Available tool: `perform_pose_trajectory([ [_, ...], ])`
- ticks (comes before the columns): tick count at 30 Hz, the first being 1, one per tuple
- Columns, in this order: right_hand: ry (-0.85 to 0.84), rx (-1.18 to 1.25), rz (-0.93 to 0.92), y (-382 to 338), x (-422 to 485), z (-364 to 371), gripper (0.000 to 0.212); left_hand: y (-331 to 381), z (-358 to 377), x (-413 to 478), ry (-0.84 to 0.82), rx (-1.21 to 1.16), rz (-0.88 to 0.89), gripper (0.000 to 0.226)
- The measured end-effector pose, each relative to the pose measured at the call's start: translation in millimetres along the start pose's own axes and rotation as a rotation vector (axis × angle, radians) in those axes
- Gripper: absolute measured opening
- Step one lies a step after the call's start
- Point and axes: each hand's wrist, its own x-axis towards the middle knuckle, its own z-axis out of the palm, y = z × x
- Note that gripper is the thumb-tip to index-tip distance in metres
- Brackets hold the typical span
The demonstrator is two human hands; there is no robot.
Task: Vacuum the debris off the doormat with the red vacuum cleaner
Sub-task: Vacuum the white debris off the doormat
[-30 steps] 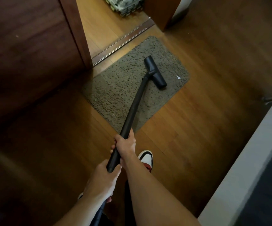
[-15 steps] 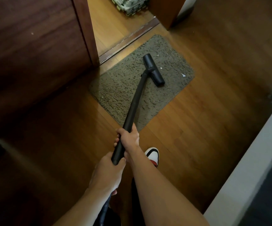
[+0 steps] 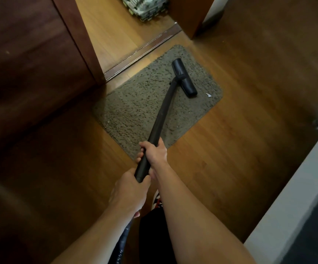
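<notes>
Our right hand (image 3: 155, 153) is wrapped round the vacuum's black wand (image 3: 162, 115), fingers curled over the tube above the near corner of the doormat (image 3: 131, 107). Our left hand (image 3: 129, 191) grips the same tube at its near end, close behind the right.

The wand runs away from us, far and to the right, to the black floor head (image 3: 184, 80). It lies flat on the far right part of the mat, set across the line of the wand. A small white scrap (image 3: 208, 94) sits on the pile just right of the head, near the mat's right edge.

The grey-brown shaggy mat lies askew on a warm brown wooden floor (image 3: 240, 149), its far edge close along the dark threshold strip (image 3: 141, 52) of a doorway. Beyond the strip, lighter floorboards (image 3: 112, 25) lead to a pale woven object (image 3: 146, 6) at the far edge of view.

A dark wooden door (image 3: 24, 69) fills the left, and its frame post (image 3: 78, 40) stands just left of the mat's far left corner. Another wooden post (image 3: 188, 16) closes the doorway on the right. Open boards stretch right of the mat and toward us on both sides of our arms. A white edge (image 3: 287, 197) cuts diagonally across the near right corner. A red, white and black shoe (image 3: 157, 201) shows between our forearms.
</notes>
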Motion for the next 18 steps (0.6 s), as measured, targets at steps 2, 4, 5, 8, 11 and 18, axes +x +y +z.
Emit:
perform_pose_trajectory([
  [2, 0.005, -0.001, 0.000, -10.4, 5.7, -5.8, 0.042, 10.7, 5.5, 4.0, 0.009, -0.005, 0.008, 0.014],
  [4, 0.008, -0.003, 0.001, -21.7, 11.4, -11.7, 0.040, 21.8, 10.6, 8.1, 0.005, -0.016, 0.009, 0.013],
  [5, 0.008, -0.004, 0.001, -27.4, 14.2, -14.4, 0.037, 27.1, 13.1, 10.8, 0.001, -0.012, 0.016, 0.013],
  [8, 0.015, -0.005, -0.003, -42.3, 22.1, -20.2, 0.032, 40.9, 18.1, 18.3, -0.016, -0.023, 0.019, 0.017],
  [11, 0.020, -0.020, -0.004, -49.3, 26.7, -21.3, 0.032, 49.2, 21.0, 22.2, -0.029, -0.065, 0.000, 0.014],
  [18, 0.031, -0.052, -0.008, -36.8, 22.7, -10.8, 0.041, 35.1, 12.3, 19.3, -0.048, -0.152, -0.023, 0.014],
])
